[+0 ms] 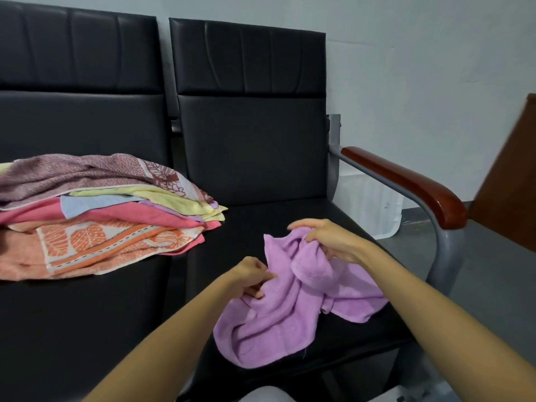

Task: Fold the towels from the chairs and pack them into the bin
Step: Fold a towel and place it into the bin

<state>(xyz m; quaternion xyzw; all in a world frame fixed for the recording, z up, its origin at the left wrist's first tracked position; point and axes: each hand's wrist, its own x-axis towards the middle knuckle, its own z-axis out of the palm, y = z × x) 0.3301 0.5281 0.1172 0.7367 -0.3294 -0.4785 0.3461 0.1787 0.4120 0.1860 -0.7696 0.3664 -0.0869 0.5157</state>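
Note:
A crumpled lilac towel lies on the seat of the right black chair. My left hand pinches a fold at the towel's left edge. My right hand grips a bunched part near its top, fingers curled into the cloth. A loose pile of several towels, patterned maroon, yellow, pale blue, pink and orange leaf print, sits on the left black chair and spills a little onto the right seat.
The right chair has a grey metal frame with a brown wooden armrest. A white translucent bin stands on the floor behind that armrest. A brown panel rises at the far right. Both chair backs stand against a pale wall.

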